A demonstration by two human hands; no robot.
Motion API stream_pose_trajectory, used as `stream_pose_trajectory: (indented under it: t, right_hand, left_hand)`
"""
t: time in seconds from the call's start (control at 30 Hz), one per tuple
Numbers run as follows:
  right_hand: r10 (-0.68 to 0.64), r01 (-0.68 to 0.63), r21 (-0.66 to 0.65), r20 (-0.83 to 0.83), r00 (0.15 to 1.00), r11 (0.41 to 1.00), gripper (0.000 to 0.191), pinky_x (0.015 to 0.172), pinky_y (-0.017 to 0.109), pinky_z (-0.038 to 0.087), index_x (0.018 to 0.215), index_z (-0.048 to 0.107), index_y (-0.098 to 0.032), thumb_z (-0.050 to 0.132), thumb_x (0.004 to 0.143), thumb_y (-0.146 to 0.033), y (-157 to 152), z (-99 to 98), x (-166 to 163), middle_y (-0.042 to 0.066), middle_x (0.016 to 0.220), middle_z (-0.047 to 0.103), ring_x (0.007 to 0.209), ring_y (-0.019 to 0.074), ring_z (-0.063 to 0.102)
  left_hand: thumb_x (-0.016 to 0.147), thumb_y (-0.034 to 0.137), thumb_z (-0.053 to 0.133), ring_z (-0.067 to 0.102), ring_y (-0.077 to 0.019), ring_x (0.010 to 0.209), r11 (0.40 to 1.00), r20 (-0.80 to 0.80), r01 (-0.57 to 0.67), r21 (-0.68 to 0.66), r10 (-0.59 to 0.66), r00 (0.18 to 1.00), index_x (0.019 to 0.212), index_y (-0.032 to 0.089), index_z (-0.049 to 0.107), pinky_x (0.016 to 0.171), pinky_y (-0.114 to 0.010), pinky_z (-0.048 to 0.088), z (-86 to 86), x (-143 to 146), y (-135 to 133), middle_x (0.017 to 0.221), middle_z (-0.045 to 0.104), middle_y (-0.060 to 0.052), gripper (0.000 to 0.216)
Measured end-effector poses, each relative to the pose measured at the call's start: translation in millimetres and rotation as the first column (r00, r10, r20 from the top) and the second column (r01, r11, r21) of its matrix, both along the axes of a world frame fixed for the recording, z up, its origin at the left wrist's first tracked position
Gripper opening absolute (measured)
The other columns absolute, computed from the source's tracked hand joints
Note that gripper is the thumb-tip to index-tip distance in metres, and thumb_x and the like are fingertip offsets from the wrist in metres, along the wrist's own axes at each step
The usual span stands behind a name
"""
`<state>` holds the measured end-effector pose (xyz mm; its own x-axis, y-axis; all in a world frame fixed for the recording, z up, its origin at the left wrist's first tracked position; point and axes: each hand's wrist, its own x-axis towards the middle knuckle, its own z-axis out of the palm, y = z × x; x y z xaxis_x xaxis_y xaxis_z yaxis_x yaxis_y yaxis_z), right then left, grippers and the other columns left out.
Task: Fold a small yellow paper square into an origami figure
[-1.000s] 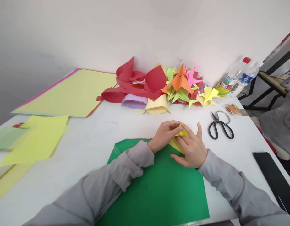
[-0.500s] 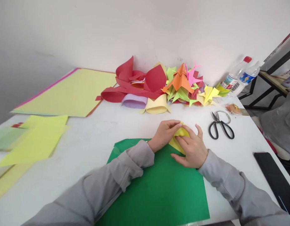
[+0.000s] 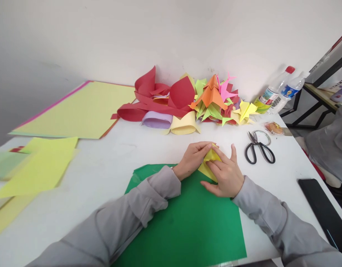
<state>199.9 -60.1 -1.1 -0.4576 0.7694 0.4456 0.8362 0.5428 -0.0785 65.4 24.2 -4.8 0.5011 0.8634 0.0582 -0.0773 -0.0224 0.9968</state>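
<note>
A partly folded piece of yellow paper (image 3: 206,171) lies at the top edge of a green mat (image 3: 184,222), with a raised fold in it. My left hand (image 3: 192,157) is closed in a pinch on the paper's far tip. Fingers of my right hand (image 3: 225,174) press on the same paper: the index finger reaches the tip and another rests at the fold. That hand's thumb and little finger stick out, apart from the paper. Part of the folded paper is hidden under the fingers.
Black-handled scissors (image 3: 260,148) lie right of my hands. Behind stand red paper shapes (image 3: 162,105) and several folded paper figures (image 3: 212,98). Yellow sheets (image 3: 43,163) are at left. Two bottles (image 3: 276,91) stand at back right, a black flat object (image 3: 321,211) at the right edge.
Hardly anything differs. Both hands keep their places on the yellow paper, and the right little finger is a little straighter. The whole view has shifted slightly.
</note>
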Motion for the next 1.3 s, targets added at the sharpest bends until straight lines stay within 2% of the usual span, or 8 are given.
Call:
stream_pose_trajectory:
  t: [0.23,0.43,0.57,0.67,0.77,0.97,1.3]
  right_hand:
    - [-0.031,0.031,-0.009,0.016,0.999,0.999,0.033,0.107,0.065,-0.009,0.08,0.065,-0.017,0.053,0.081,-0.048,-1.4,-0.5,-0.9,0.008,0.072,0.069,0.13,0.0352,0.041]
    - [-0.047,0.047,-0.011,0.013,0.999,0.999,0.033,0.106,0.065,-0.012,0.079,0.065,-0.017,0.055,0.079,-0.049,-2.4,2.3,-2.9,0.009,0.074,0.07,0.133,0.0367,0.035]
    - [-0.064,0.064,-0.016,0.031,0.997,0.998,0.034,0.105,0.068,-0.007,0.081,0.066,-0.018,0.055,0.079,-0.05,-2.9,1.9,-3.3,0.009,0.074,0.07,0.133,0.0391,0.034]
    - [-0.067,0.067,-0.012,0.03,0.997,0.998,0.034,0.104,0.069,-0.006,0.081,0.066,-0.018,0.055,0.079,-0.05,-3.0,1.0,-3.2,0.009,0.075,0.069,0.133,0.0398,0.034]
    - [-0.061,0.061,-0.012,0.031,0.998,0.998,0.034,0.105,0.069,-0.005,0.081,0.066,-0.018,0.055,0.079,-0.05,-3.2,0.4,-3.0,0.009,0.073,0.069,0.132,0.0395,0.035]
    - [-0.071,0.071,-0.001,0.018,0.997,0.998,0.034,0.105,0.068,-0.006,0.082,0.066,-0.017,0.055,0.08,-0.05,-4.6,-0.4,-3.5,0.009,0.075,0.069,0.131,0.0393,0.037]
    - [-0.077,0.077,-0.015,0.007,0.997,0.997,0.035,0.106,0.068,-0.006,0.084,0.066,-0.017,0.055,0.08,-0.05,-5.3,-1.6,-3.7,0.009,0.076,0.07,0.132,0.0391,0.036]
  left_hand:
    - [0.083,0.047,0.055,0.062,-0.0224,0.099,0.998,-0.042,0.018,0.054,-0.016,0.999,0.091,0.013,0.069,0.092,-0.033,0.045,-0.3,2.5,1.0,0.102,0.071,-0.009,0.038]
    - [0.086,0.051,0.046,0.057,-0.0165,0.072,0.991,-0.124,0.03,0.127,-0.014,0.992,0.075,0.013,0.064,0.067,-0.028,0.046,-0.5,4.9,4.5,0.074,0.065,-0.003,0.044]
    - [0.085,0.053,0.048,0.06,-0.0183,0.082,0.999,-0.035,-0.001,0.05,0.003,0.999,0.084,0.014,0.067,0.075,-0.029,0.048,-2.1,2.9,3.4,0.085,0.068,-0.005,0.043]
    - [0.077,0.048,0.063,0.061,-0.0201,0.09,0.998,0.033,-0.054,-0.013,0.055,0.998,0.092,0.014,0.068,0.084,-0.032,0.048,-3.7,0.3,1.5,0.094,0.07,-0.007,0.037]
    - [0.069,0.043,0.071,0.063,-0.0215,0.09,0.999,0.044,-0.039,-0.019,0.04,0.998,0.091,0.014,0.069,0.084,-0.034,0.049,-4.1,-0.7,0.0,0.095,0.072,-0.008,0.036]
    - [0.075,0.042,0.066,0.064,-0.0227,0.091,0.997,-0.027,-0.062,0.045,0.063,0.998,0.09,0.014,0.072,0.085,-0.034,0.05,-2.3,0.8,0.1,0.095,0.073,-0.007,0.033]
    - [0.072,0.042,0.067,0.063,-0.0207,0.083,0.995,-0.011,-0.094,0.027,0.095,0.995,0.082,0.014,0.073,0.077,-0.032,0.051,-2.1,2.5,1.8,0.087,0.073,-0.006,0.031]
